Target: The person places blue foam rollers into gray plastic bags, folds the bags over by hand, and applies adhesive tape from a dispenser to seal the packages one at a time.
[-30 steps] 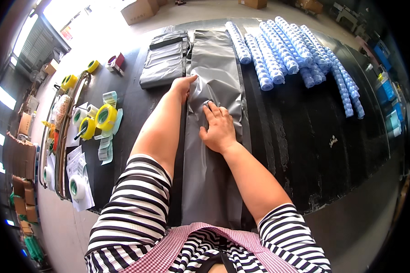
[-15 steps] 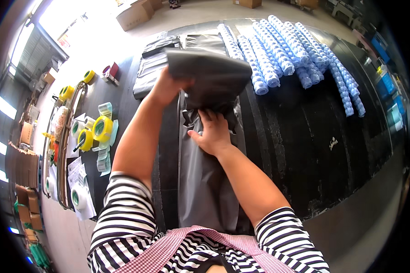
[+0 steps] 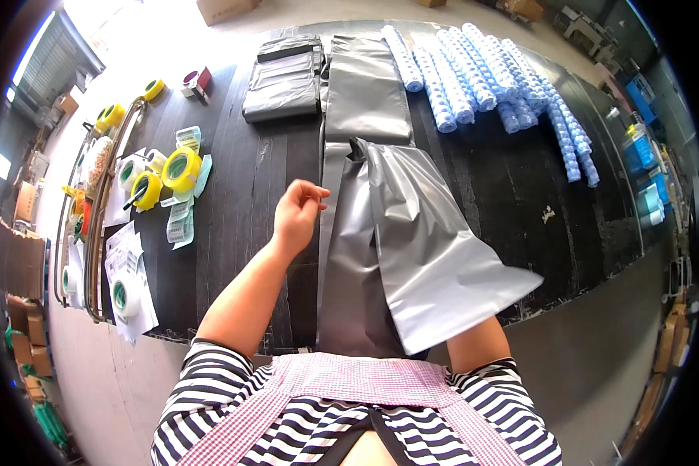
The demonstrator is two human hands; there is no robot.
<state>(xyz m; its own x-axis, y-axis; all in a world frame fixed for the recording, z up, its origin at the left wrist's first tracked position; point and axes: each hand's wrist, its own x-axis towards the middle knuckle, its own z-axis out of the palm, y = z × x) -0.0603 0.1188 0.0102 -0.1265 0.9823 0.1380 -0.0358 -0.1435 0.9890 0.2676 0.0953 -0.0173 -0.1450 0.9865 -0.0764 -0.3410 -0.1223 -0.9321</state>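
Observation:
A grey plastic mailing bag (image 3: 435, 241), creased and fanned out, spreads over the middle of the table, its pale lower end raised toward me on the right. Beneath it runs a long stack of flat grey bags (image 3: 369, 93). My left hand (image 3: 295, 219) hovers just left of the stack, fingers loosely bent and somewhat apart, with nothing seen in them. My right forearm goes under the raised end of the bag, which hides my right hand, so its grip does not show.
A folded pile of dark bags (image 3: 283, 81) lies at the far left. Blue bubble-textured rolls (image 3: 481, 74) fill the far right. Yellow tape rolls (image 3: 181, 171), label strips (image 3: 180, 225) and papers (image 3: 128, 268) lie left, beside a metal-framed rack (image 3: 105, 210).
The folded dark bundle my left hand held up is no longer there. A bag now lies spread toward the right, my left hand is free of it, and my right hand has gone under it.

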